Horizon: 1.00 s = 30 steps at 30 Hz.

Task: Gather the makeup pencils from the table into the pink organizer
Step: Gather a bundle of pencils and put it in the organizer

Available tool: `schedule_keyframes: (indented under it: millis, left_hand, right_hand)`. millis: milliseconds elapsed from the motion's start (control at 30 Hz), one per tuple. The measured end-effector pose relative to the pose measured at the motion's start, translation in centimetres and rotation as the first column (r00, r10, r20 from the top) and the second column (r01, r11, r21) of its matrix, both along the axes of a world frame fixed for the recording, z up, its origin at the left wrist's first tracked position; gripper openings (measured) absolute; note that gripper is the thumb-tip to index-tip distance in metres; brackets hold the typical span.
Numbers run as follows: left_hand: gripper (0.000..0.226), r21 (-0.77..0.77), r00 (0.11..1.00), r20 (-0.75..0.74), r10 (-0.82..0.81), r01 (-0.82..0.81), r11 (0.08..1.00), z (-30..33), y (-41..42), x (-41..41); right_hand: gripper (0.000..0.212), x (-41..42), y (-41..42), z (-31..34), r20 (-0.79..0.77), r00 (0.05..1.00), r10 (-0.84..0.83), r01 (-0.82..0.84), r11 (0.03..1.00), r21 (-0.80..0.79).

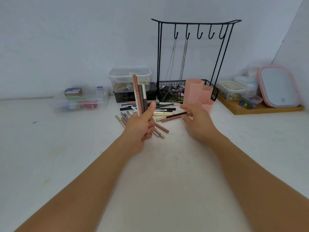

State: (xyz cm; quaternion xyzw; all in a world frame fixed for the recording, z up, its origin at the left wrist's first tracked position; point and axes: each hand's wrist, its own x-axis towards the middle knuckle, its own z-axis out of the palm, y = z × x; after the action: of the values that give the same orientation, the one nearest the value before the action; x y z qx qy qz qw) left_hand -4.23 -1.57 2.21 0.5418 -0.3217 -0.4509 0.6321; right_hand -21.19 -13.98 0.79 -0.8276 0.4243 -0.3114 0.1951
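Observation:
My left hand [142, 125] is raised above the white table and grips an upright bundle of makeup pencils [140, 94], pink, brown and silver-tipped. My right hand [197, 122] pinches one dark brown and pink pencil [173, 116] by its right end, holding it nearly level just above the table. Several more pencils [150, 109] lie scattered on the table behind and under my hands. The pink organizer [197, 92], made of hexagonal cups of different heights, stands just beyond my right hand, partly hidden by its fingers.
A black wire jewellery rack [192, 64] with hooks, chains and a basket stands behind the organizer. Clear lidded boxes [129, 77] sit at the back centre and a clear box [80, 99] at the back left. A wooden tray [260, 109] with containers and a pink-rimmed mirror [279, 87] is at the right.

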Motion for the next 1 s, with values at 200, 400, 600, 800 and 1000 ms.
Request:
schedule_keyframes:
  millis: [200, 400, 600, 800, 1000]
  left_hand:
    - [0.046, 0.041, 1.0, -0.005, 0.007, -0.006, 0.999, -0.3, -0.1, -0.2]
    - [0.045, 0.038, 1.0, 0.017, 0.018, -0.019, 0.999, -0.4, -0.1, -0.4]
    - [0.045, -0.024, 1.0, 0.028, -0.009, 0.009, 1.0, -0.2, 0.1, -0.7]
    - [0.049, -0.036, 0.999, 0.021, -0.026, 0.026, 0.999, -0.3, 0.1, -1.1]
    - [0.046, -0.066, 0.996, 0.054, -0.069, 0.073, 0.995, -0.7, 0.1, -1.6]
  right_hand:
    - [0.033, 0.5, -0.5, -0.9, -0.209, 0.977, 0.044, -0.056, 0.997, -0.05]
    - [0.018, 0.7, -0.4, -0.7, -0.244, 0.969, 0.035, -0.06, 0.994, -0.095]
    - [0.01, 0.5, -0.2, -0.3, -0.127, 0.992, 0.023, -0.032, 0.997, -0.072]
    - [0.005, 0.8, 0.7, 1.5, 0.339, 0.941, 0.016, -0.055, 0.993, 0.104]
    - [0.006, 0.9, 2.5, 3.6, 0.678, 0.732, 0.064, -0.42, 0.827, 0.375]
